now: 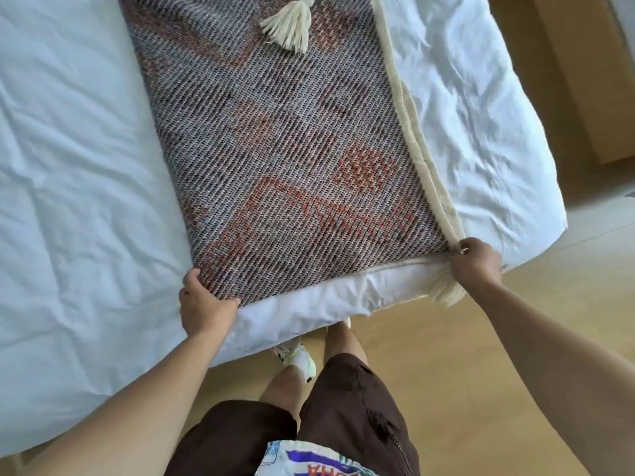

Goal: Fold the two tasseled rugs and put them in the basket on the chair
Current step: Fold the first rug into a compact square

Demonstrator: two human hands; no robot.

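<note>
My left hand (206, 305) is curled shut on the rug (292, 159), pinching its near-left corner. Rug's spread underside-up on the bed (68, 166), w/ one cream tassel (290, 27) flopped on top. Feels like thick, floppy weave, prob. hefty, so corners are the spots to grab. My right hand (476, 262) is clamped on the near-right corner, by the fringe (445, 293). Basket & chair aren't in view.

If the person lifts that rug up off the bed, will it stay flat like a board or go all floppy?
Probably floppy: the rug is woven cloth, and its edge bends where the left hand and right hand grip its corners. It looks thick, so it may sag heavily. The tassel would likely dangle.
</note>
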